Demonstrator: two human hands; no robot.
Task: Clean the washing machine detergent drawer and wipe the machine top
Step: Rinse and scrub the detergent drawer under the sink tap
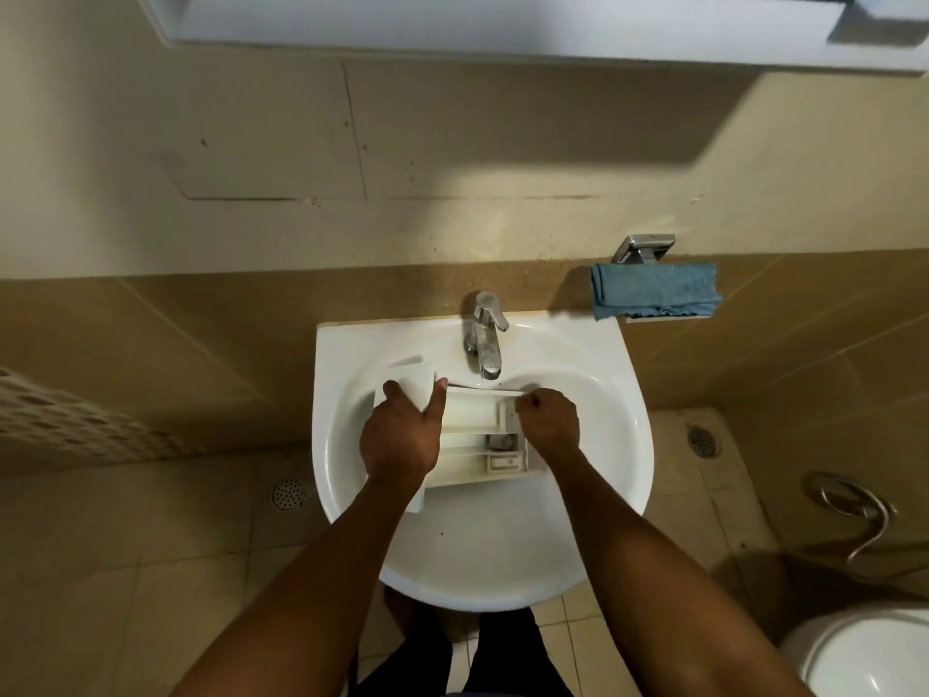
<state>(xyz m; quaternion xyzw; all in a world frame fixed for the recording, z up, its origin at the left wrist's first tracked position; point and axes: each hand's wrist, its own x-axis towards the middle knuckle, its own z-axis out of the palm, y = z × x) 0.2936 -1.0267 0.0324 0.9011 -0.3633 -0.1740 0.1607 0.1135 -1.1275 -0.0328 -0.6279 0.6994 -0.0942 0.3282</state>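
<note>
A white detergent drawer (472,420) lies across the bowl of a white sink (593,445), below the chrome tap (485,334). My left hand (402,435) grips the drawer's front panel at its left end, thumb along the inner side. At the drawer's right end, my right hand (550,420) is curled over the far corner and grips it. The drawer's compartments face up, and a small grey insert shows near its right side. No water is visibly running from the tap.
A folded blue cloth (656,291) lies on a small wall shelf right of the sink. A toilet (864,656) and a hose (864,515) are at the lower right. Floor drains (289,493) sit on the tiled floor. A white perforated basket (75,420) is at the left.
</note>
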